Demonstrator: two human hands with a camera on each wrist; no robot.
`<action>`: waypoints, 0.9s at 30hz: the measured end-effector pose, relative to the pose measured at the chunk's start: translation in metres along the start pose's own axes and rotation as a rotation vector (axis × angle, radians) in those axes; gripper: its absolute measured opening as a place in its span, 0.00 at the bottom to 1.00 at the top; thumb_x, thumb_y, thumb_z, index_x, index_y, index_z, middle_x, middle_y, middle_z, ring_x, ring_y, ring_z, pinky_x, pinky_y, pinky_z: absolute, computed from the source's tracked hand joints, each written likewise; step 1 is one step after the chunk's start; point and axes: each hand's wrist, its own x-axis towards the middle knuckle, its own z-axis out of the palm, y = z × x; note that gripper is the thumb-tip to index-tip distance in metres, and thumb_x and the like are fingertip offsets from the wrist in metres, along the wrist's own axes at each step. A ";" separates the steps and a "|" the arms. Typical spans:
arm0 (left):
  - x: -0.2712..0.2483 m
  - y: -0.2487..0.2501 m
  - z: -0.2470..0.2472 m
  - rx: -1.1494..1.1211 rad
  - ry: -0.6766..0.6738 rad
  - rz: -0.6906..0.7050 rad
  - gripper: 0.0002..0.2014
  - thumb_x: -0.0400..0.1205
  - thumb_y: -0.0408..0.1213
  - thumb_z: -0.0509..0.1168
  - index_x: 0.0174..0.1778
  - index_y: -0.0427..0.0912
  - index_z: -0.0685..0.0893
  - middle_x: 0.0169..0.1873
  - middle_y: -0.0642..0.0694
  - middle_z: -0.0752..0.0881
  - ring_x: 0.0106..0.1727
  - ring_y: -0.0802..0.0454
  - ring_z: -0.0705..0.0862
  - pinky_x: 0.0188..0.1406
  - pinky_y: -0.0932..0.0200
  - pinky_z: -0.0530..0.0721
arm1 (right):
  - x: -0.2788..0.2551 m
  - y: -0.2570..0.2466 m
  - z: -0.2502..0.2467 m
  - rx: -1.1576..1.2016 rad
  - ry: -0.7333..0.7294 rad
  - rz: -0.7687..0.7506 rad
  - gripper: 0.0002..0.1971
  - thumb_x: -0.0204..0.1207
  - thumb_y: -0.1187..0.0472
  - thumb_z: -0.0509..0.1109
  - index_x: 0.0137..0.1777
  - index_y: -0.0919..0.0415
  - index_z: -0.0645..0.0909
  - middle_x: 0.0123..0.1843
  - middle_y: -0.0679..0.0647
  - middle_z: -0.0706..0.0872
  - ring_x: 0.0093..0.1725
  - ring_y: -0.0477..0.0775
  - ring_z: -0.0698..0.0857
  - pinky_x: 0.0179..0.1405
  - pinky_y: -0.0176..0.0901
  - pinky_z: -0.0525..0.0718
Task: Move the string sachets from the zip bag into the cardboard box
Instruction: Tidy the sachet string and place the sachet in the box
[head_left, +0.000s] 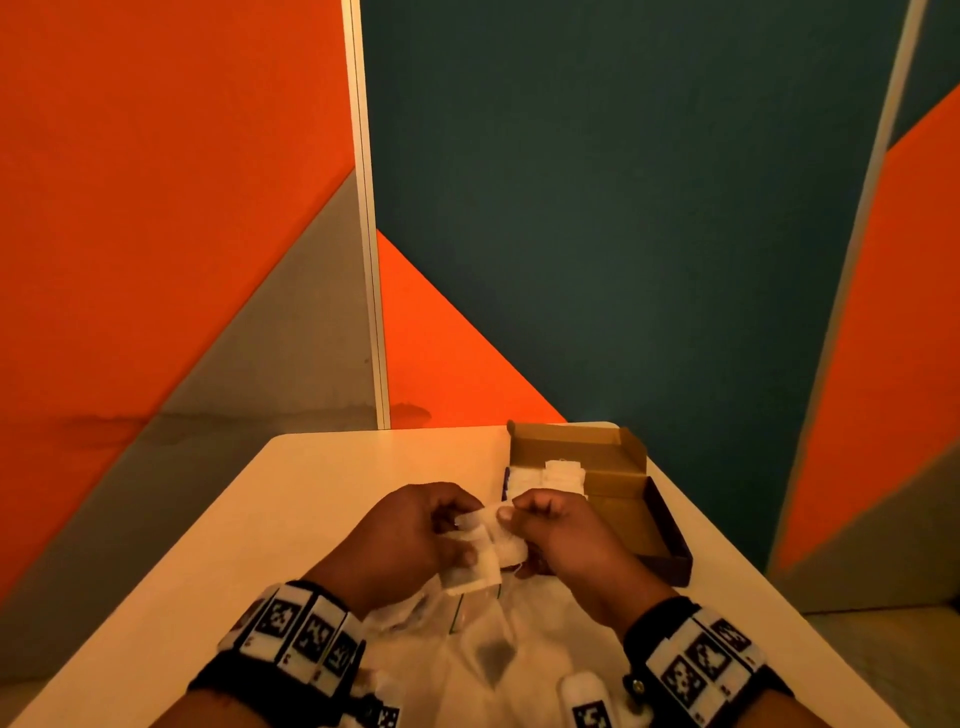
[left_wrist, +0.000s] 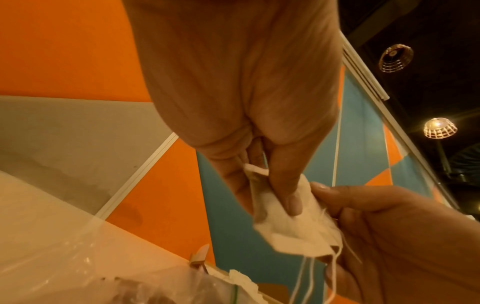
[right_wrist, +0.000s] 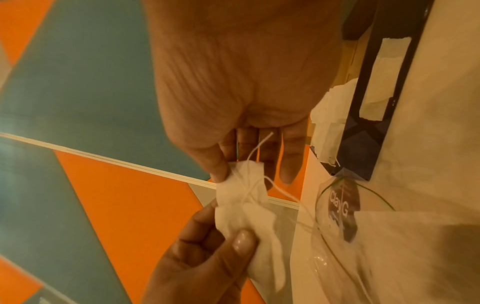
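Note:
A clump of white string sachets (head_left: 483, 545) hangs in the air between both hands, above the table. My left hand (head_left: 415, 535) pinches its lower part between thumb and fingers (left_wrist: 291, 197). My right hand (head_left: 550, 530) pinches the upper sachet (right_wrist: 241, 185) by thumb and forefinger; loose strings (left_wrist: 306, 273) dangle below. The clear zip bag (head_left: 483, 639) lies flat on the table under the hands, with sachets (head_left: 395, 613) still inside. The open cardboard box (head_left: 623, 499) stands at the far right of the table, holding several sachets (head_left: 550, 478).
The cream table (head_left: 291, 519) runs to a near back edge against orange, grey and teal wall panels (head_left: 623, 234). The box's dark outer wall (right_wrist: 369, 115) stands just right of the right hand. Black wristbands with markers (head_left: 301, 634) ring both wrists.

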 end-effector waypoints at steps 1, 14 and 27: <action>-0.001 0.001 -0.001 0.054 0.010 0.000 0.22 0.70 0.24 0.79 0.46 0.60 0.87 0.38 0.57 0.90 0.39 0.70 0.87 0.36 0.77 0.81 | 0.001 -0.002 -0.001 0.021 0.012 0.015 0.07 0.82 0.59 0.72 0.48 0.64 0.88 0.42 0.61 0.90 0.40 0.58 0.88 0.39 0.50 0.89; -0.006 0.002 -0.023 0.117 0.180 0.067 0.06 0.76 0.37 0.78 0.40 0.52 0.88 0.56 0.66 0.87 0.55 0.68 0.84 0.52 0.68 0.79 | -0.004 -0.008 -0.007 -0.045 0.073 0.014 0.09 0.86 0.70 0.64 0.55 0.63 0.87 0.53 0.66 0.92 0.45 0.66 0.91 0.40 0.49 0.94; 0.001 0.027 -0.010 0.327 0.075 0.066 0.10 0.80 0.30 0.71 0.47 0.53 0.87 0.40 0.54 0.89 0.37 0.59 0.87 0.30 0.69 0.85 | -0.006 -0.009 -0.010 -0.701 0.013 -0.219 0.09 0.83 0.56 0.69 0.58 0.49 0.89 0.51 0.45 0.93 0.48 0.43 0.90 0.53 0.47 0.92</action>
